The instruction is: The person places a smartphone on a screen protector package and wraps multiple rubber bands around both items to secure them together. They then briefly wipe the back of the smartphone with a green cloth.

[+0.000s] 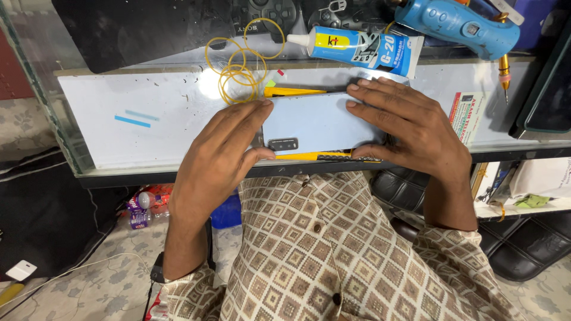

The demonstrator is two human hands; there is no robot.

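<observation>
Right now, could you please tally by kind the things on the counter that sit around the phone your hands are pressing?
Light blue phone, pressed by left hand and right hand: 1
Yellow rubber bands: about 5, overlapping, so the count is uncertain
Glue tube: 1
Blue handheld tool: 1
Black game controllers: 2
Total: about 10

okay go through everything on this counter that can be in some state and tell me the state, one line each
Phone: back side up, lying flat, pressed between both hands.
Left hand: gripping the phone's left end.
Right hand: fingers spread flat on the phone's right end.
Glue tube: lying on its side, nozzle pointing left.
Rubber bands: loose, overlapping in a pile.
Blue tool: lying down, not held.
</observation>
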